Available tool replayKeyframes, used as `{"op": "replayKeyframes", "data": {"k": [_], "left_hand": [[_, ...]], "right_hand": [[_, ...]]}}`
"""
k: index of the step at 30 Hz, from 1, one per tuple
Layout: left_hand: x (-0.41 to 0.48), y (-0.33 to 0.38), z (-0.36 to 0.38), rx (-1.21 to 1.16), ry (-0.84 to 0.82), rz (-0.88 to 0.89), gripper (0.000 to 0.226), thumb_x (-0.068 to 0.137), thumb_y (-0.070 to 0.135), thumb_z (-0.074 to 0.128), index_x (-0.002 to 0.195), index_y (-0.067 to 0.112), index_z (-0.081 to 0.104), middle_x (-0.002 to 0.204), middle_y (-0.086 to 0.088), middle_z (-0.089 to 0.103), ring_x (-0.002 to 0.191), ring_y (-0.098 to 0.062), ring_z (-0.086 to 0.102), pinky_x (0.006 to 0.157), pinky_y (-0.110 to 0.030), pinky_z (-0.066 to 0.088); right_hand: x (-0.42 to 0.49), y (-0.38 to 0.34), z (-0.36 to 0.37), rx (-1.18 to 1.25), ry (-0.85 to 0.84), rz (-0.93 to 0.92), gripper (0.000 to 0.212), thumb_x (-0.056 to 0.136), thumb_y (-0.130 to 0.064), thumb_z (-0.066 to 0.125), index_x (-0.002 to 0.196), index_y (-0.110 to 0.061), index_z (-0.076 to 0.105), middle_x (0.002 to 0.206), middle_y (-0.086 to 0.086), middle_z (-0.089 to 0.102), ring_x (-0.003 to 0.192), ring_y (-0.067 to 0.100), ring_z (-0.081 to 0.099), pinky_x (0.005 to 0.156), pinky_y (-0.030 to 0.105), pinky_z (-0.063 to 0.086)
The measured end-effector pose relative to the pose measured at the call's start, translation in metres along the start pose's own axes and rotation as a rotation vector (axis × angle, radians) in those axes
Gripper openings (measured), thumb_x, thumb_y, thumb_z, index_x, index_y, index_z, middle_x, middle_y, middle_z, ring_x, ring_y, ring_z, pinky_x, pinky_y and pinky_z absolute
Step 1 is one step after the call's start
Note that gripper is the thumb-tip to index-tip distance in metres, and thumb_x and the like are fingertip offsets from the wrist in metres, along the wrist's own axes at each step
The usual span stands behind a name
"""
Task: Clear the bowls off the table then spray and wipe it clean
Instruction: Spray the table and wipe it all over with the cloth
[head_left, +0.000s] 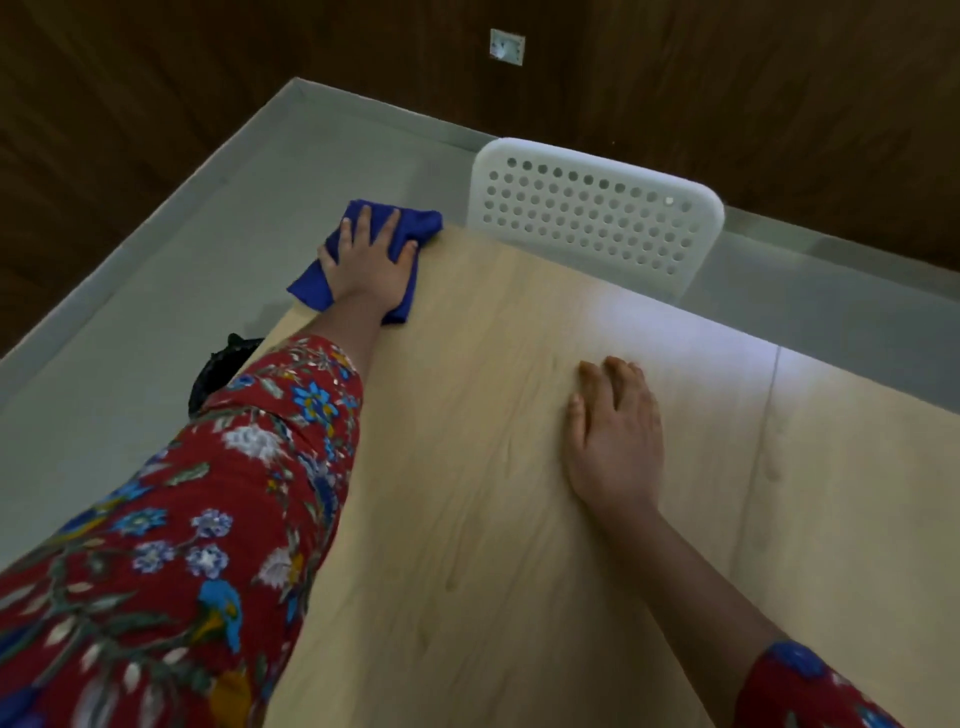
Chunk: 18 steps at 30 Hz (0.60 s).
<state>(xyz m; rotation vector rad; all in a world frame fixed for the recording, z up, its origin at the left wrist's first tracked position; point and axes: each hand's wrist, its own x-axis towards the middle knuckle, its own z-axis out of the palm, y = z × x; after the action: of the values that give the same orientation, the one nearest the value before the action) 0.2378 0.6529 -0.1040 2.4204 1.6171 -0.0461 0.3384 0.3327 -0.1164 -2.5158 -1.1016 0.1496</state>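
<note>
Blue cloth (418, 224) sits at the tabletop's (467, 493) far left corner, left hand (369, 262) pressing it down with fingers spread. Right hand (614, 439) lies flat, palm down, fingers straight, mid-tabletop, holding nothing. White chair (592, 218) stands just beyond the far edge.

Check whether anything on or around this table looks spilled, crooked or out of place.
Nothing serious. The blue cloth under the left hand hangs over the far left corner of the table. Faint streaks mark the wood, probably wet from wiping. A dark thing lies on the floor by the left edge; I cannot tell what.
</note>
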Motion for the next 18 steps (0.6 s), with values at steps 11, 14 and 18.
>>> {"op": "replayKeyframes", "data": {"k": [11,14,18], "left_hand": [[-0.220,-0.145,0.009,0.031,0.053,0.041,0.059,0.097,0.057,0.015,0.153,0.039,0.007,0.162,0.006,0.001,0.149,-0.016,0.005,0.118,-0.044,0.011],[-0.258,-0.165,0.013,0.033,0.050,-0.086,0.059,0.097,0.057,0.017,0.153,0.039,0.009,0.162,0.004,0.005,0.149,-0.019,0.008,0.118,-0.047,0.014],[-0.213,-0.128,0.012,0.017,0.069,-0.212,0.060,0.097,0.058,0.017,0.153,0.038,0.006,0.163,0.002,0.001,0.149,-0.021,0.002,0.118,-0.050,0.007]], "right_hand": [[0.000,-0.002,-0.005,0.030,0.003,-0.035,0.047,0.099,-0.037,0.033,0.141,-0.018,0.040,0.152,0.010,0.031,0.145,0.027,0.019,0.119,0.045,0.017],[-0.001,-0.005,-0.004,0.039,0.019,-0.028,0.044,0.100,-0.031,0.037,0.141,-0.015,0.041,0.151,0.012,0.032,0.144,0.028,0.021,0.119,0.046,0.018],[0.000,-0.005,-0.004,0.208,0.066,0.015,0.042,0.098,-0.029,0.036,0.135,-0.013,0.050,0.147,0.008,0.042,0.142,0.024,0.028,0.118,0.042,0.021]]}}
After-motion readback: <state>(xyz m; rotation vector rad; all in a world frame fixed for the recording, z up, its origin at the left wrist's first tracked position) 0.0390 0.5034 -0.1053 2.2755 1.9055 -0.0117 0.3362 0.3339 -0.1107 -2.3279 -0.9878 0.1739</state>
